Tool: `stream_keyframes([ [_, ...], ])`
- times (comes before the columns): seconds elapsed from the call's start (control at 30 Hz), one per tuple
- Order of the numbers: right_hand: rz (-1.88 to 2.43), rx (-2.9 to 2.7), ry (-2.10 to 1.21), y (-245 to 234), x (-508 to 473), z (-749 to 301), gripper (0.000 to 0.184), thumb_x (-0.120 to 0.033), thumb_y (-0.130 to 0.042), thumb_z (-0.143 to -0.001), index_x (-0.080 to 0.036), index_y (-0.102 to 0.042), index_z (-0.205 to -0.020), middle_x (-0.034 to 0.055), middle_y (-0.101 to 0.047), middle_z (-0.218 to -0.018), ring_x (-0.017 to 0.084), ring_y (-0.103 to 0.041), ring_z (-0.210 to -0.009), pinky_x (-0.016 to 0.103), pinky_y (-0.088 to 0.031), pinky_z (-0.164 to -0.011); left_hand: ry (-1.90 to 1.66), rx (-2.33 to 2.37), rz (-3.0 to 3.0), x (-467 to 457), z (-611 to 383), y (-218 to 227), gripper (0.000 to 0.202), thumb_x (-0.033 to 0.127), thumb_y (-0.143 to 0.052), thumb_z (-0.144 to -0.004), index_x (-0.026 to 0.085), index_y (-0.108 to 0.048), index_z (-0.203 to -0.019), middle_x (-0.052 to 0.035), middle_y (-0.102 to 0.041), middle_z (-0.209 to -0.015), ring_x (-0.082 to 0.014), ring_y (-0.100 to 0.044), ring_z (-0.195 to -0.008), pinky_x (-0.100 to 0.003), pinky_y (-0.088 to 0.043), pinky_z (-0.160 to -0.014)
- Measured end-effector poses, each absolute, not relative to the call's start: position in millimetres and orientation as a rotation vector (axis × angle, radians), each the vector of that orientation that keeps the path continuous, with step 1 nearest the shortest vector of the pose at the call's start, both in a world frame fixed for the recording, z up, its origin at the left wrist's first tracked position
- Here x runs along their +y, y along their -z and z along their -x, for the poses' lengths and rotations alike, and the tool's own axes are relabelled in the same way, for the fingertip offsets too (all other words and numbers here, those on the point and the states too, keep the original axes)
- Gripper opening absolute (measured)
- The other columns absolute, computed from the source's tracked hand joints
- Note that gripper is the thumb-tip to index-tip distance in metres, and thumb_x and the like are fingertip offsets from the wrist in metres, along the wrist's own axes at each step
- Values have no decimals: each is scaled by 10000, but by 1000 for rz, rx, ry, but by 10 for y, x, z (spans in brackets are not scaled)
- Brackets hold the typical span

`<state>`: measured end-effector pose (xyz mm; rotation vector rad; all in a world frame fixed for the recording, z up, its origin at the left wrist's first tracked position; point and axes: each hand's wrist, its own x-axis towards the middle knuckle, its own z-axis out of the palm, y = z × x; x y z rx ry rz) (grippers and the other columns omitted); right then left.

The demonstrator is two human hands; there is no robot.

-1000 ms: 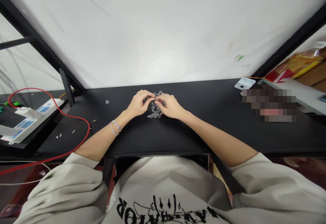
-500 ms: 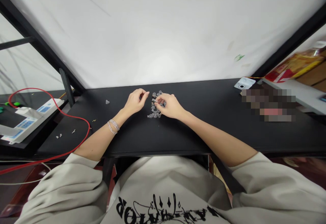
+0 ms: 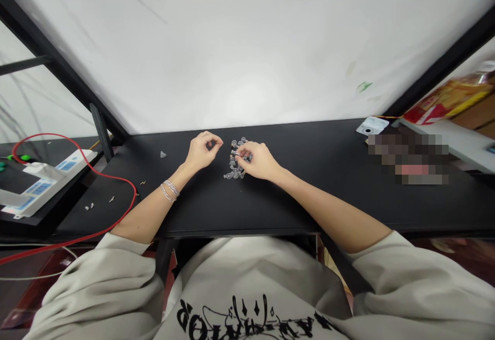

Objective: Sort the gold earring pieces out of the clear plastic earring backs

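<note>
My right hand (image 3: 258, 160) rests at the right side of a loose cluster of small clear glass-like beads with metal fittings (image 3: 235, 164) and pinches a small silver metal part (image 3: 234, 152) at its fingertips. My left hand (image 3: 203, 150) hovers left of the cluster with its fingers curled together, and nothing shows in them. The cluster lies on a black tabletop (image 3: 294, 201), and the right fingers hide part of it.
A lone small grey piece (image 3: 163, 154) and several tiny metal bits (image 3: 89, 206) lie on the table's left side. A red cable (image 3: 133, 196) curves past a white power strip (image 3: 50, 175). A white device (image 3: 372, 126) and a pixelated patch (image 3: 406, 158) sit at the right.
My left hand has drawn back leftward from the cluster, where both hands met a second ago. My right hand stays at the cluster, holding the silver part.
</note>
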<state>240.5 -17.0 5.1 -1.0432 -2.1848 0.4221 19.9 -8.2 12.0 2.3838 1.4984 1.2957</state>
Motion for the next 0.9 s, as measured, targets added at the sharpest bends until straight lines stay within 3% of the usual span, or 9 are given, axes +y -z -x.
stream_keyframes([
  [0.23, 1055, -2189, -429, -47, -168, -2400, 124, -273, -604, -840, -171, -654, -888, 50, -705, -905, 178, -644, -864, 313, -434, -835, -1308, 1524, -2439, -49, -156, -105, 170, 276, -657, -871, 195, -766, -974, -51, -630, -842, -146, -569, -703, -299, -515, -668],
  [0.43, 1063, -2195, -432, -53, -169, -2399, 123, -272, -599, -842, -172, -657, -884, 50, -706, -910, 178, -642, -862, 321, -433, -839, -1086, 1607, -2445, -2, -59, -148, 237, 204, -666, -840, 178, -729, -1066, -48, -687, -871, -141, -586, -669, -312, -521, -718],
  [0.7, 1057, -2193, -425, -43, -171, -2394, 126, -276, -597, -839, -174, -658, -881, 48, -709, -909, 179, -639, -857, 319, -429, -834, -598, 1491, -2360, -10, 173, -301, 126, 298, -792, -709, 206, -707, -724, -13, -714, -678, -156, -629, -595, -284, -491, -608],
  [0.9, 1071, -2198, -437, -55, -172, -2393, 118, -268, -601, -838, -170, -656, -875, 49, -709, -905, 172, -639, -839, 309, -430, -820, -464, 1463, -2358, 25, 234, -254, 123, 268, -824, -633, 222, -735, -704, -19, -741, -721, -185, -677, -630, -288, -520, -601],
])
